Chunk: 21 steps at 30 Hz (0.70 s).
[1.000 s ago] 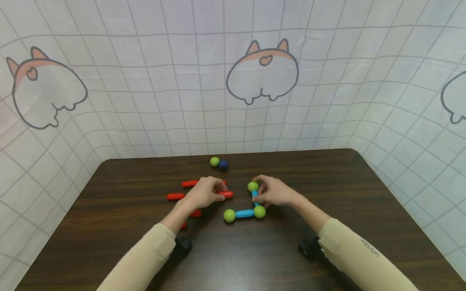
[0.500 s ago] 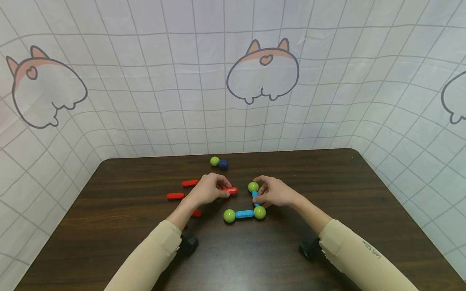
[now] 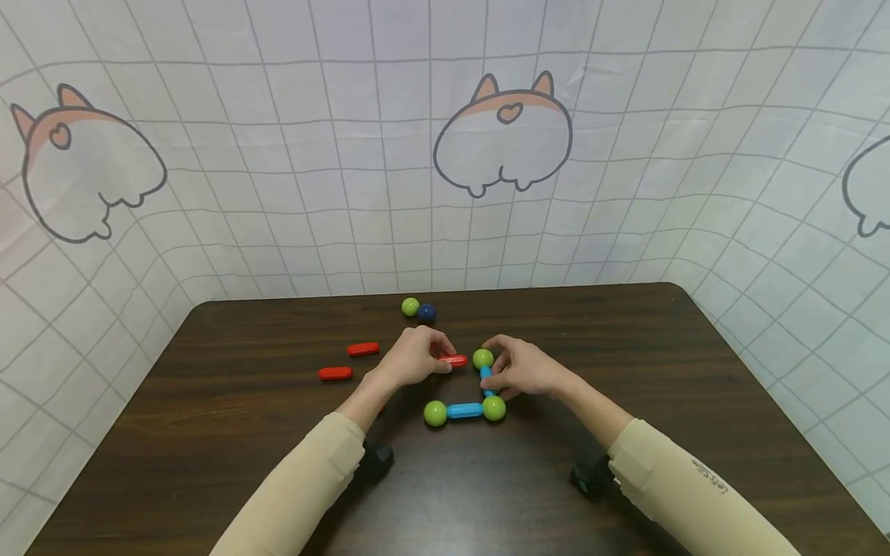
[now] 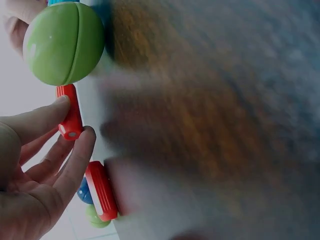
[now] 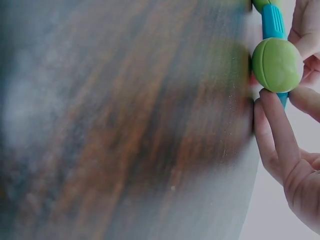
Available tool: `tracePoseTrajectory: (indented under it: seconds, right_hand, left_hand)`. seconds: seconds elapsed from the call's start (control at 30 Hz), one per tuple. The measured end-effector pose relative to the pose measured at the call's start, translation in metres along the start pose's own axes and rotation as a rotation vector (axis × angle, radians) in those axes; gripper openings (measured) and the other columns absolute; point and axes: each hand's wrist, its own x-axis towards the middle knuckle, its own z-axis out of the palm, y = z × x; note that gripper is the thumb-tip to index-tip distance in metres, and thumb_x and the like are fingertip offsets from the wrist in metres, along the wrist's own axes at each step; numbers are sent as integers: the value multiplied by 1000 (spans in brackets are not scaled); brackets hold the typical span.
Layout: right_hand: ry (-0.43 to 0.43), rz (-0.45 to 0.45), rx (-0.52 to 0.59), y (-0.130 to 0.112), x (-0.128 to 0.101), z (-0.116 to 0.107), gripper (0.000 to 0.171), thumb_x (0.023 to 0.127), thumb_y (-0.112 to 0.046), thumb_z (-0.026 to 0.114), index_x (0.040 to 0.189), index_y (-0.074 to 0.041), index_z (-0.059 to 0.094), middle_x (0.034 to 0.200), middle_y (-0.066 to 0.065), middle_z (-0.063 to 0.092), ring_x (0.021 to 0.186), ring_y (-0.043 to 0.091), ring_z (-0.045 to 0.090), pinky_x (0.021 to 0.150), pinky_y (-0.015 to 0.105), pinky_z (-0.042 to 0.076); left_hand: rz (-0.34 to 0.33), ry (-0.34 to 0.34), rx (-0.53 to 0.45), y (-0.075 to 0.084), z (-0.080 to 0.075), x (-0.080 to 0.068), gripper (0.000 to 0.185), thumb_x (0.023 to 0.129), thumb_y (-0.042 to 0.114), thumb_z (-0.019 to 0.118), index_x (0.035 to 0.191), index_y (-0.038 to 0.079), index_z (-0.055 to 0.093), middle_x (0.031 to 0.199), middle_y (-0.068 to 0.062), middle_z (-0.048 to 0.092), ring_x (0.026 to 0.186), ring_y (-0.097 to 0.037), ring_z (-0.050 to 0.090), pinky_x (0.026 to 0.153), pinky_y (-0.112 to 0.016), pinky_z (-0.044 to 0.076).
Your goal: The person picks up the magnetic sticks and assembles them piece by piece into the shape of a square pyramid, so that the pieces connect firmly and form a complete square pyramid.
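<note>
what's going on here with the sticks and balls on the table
A person is working with toy sticks and balls on a dark wooden table. The left hand pinches a red stick with its tip close to a green ball. The right hand holds that ball's blue stick, which joins another blue stick and two more green balls. Two red sticks lie to the left.
</note>
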Motion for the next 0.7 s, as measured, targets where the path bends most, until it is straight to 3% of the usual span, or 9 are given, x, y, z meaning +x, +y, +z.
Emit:
tracePoseTrajectory:
  seconds: [0.4,0.7]
  right_hand:
    - [-12,-6,4,-1,2,1,65,90,-7,79,145,1,44,100,16,62,81,25,69,72,40,62]
    - [-10,1,7,-1,1,1,65,90,-6,79,145,1,44,99,16,62,81,24,69,72,40,62]
  left_hand:
    - [34,-20,51,7,3,6,13,88,7,83,99,8,76,91,1,71,85,-15,64,81,-36,55]
    - [18,-18,43,11,3,3,13,88,7,82,99,8,76,90,1,71,84,-14,63,81,-36,54]
